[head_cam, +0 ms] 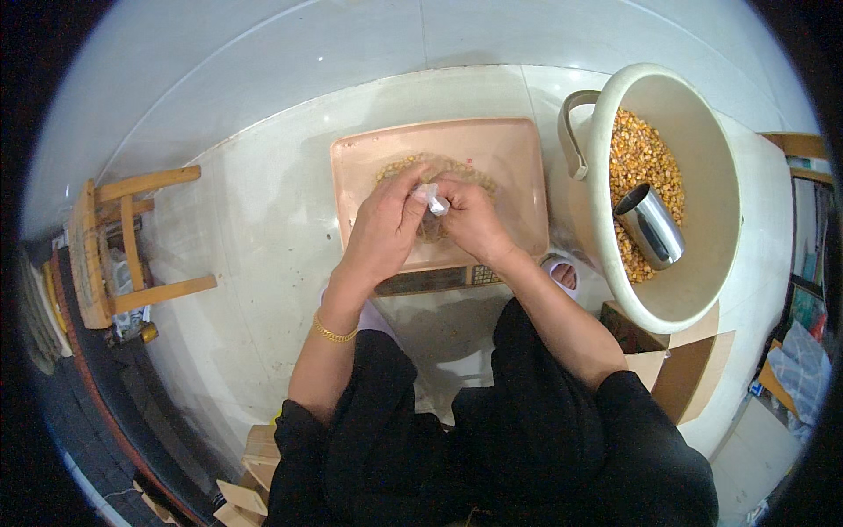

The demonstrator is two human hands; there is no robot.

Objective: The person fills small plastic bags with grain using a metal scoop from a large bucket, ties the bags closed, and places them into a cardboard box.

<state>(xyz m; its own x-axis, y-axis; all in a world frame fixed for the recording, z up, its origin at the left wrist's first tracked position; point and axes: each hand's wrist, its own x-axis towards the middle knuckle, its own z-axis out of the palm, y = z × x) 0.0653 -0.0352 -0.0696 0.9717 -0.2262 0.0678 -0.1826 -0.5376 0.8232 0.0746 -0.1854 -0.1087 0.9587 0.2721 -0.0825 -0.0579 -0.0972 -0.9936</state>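
My left hand and my right hand meet over a digital scale, both closed on the gathered neck of a clear plastic bag. Yellow corn kernels show through the bag behind and beneath my fingers; my hands cover much of it. The bag rests on the orange-pink tray of the scale, whose keypad and dark display face me. To the right, a large cream bucket holds loose dried corn kernels, and a shiny metal cup lies tilted on them.
An open cardboard box stands beneath and beside the bucket. A wooden stool lies on its side at the left. The wall rises beyond the scale. My feet flank the scale's near edge, and wooden pieces are at the lower left.
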